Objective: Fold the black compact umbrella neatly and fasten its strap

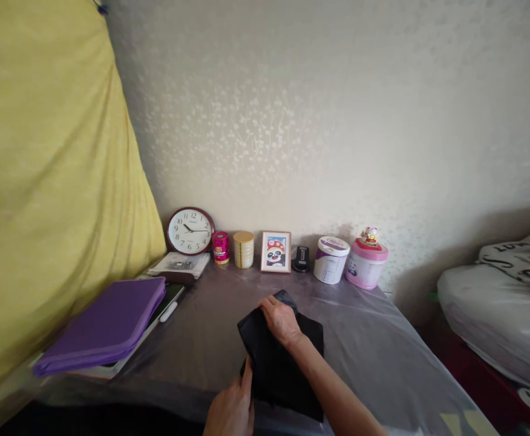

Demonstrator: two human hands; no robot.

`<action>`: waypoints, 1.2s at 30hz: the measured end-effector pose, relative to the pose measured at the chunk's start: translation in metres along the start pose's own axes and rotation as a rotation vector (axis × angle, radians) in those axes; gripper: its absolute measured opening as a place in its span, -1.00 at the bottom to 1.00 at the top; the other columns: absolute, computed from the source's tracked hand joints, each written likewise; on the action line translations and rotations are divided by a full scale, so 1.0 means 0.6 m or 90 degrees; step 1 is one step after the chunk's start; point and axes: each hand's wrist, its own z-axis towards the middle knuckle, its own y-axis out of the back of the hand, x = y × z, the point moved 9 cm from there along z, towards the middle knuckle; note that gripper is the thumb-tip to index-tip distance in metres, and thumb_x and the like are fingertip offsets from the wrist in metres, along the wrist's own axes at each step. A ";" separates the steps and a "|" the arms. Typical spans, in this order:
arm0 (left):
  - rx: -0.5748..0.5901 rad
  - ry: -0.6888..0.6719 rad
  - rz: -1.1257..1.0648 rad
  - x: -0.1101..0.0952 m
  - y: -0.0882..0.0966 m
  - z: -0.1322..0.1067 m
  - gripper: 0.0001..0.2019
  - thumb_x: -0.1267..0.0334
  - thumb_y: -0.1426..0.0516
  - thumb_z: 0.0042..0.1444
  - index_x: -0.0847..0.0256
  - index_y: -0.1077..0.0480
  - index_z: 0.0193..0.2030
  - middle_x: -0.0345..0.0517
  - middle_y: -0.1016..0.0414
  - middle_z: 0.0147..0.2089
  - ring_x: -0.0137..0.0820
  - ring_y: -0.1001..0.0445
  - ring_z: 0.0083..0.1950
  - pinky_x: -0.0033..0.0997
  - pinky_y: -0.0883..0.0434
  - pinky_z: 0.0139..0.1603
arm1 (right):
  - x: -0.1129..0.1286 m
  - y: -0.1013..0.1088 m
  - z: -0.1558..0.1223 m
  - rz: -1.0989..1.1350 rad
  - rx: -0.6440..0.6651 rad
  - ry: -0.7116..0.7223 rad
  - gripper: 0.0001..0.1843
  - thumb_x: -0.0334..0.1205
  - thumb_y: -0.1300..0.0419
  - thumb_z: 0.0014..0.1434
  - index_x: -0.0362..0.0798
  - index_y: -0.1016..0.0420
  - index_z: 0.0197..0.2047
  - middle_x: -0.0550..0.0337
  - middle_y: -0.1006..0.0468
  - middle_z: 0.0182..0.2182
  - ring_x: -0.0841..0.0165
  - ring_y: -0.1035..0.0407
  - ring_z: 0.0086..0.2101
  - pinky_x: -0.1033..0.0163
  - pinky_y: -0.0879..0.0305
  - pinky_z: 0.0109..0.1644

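Observation:
A black folded cloth or bag [279,369] lies on the plastic-covered table [374,345] near its front edge. My right hand [280,320] rests on the cloth's far end, fingers curled over its upper left edge, gripping it. My left hand [232,409] is at the near left edge of the cloth, thumb up against it and fingers closed on the edge.
A purple folder [106,327] lies at the left on a tablet or book. Along the wall stand a round clock [190,230], two small tins [233,248], a panda picture frame [276,251], a white tub [331,259] and a pink tub [365,261]. A yellow curtain [42,181] hangs left. Bagged bedding [496,309] sits right.

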 end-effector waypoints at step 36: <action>0.059 0.034 0.023 -0.025 -0.025 0.002 -0.21 0.56 0.07 -0.02 0.13 0.41 0.29 0.06 -0.39 -0.08 -0.28 -0.47 -0.18 -0.39 -0.33 -0.24 | 0.050 0.002 -0.117 0.189 -0.011 0.111 -0.75 -0.29 0.10 0.25 -0.01 -0.38 -0.13 0.19 -0.47 -0.16 0.42 -0.28 -0.10 0.24 -0.13 0.07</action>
